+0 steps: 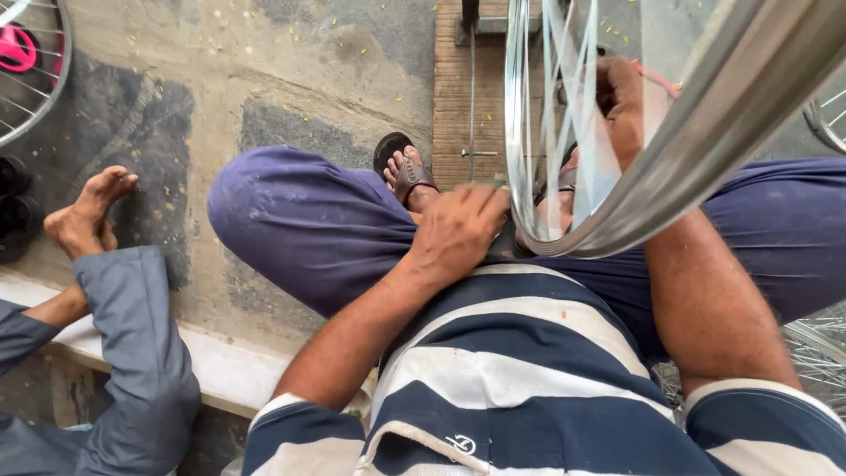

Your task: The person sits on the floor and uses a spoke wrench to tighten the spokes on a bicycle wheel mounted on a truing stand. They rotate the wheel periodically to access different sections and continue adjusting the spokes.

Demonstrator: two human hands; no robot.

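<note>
Bicycle wheel rim (705,132), bare shiny metal with thin spokes (564,106) fanning toward its middle, is standing nearly upright on edge between the person's knees, its lowest curve sitting just above the lap of the dark blue trousers (308,229). No container is showing anywhere in view.

The left hand (458,234) is reaching forward from the striped shirt (511,379), forearm angled up and to the right across the left thigh, wrist bent down. Its fingers are curled and pressing toward the bottom of the rim, fingertips touching or just beside the metal edge; whether they are pinching something small there cannot be told, because the rim is covering them.

The right hand (621,101) is lifted higher, forearm rising steeply from the right side and passing behind the near curve of the rim. It is sitting among the spokes on the far side of the wheel, fingers bent as if closed around a spoke or a small tool, but the blur of the spokes is hiding the grip, so I cannot tell what it has.

The rim is lying between the two hands, the left at its lowest point and the right up inside its circle.

A sandalled foot (405,172) is resting on the concrete floor (264,79) beyond the left knee. At the left, another person's bare foot (88,216) and grey trouser leg (141,353) are stretching over a pale step, and a second spoked wheel (31,79) is lying in the upper left corner.
</note>
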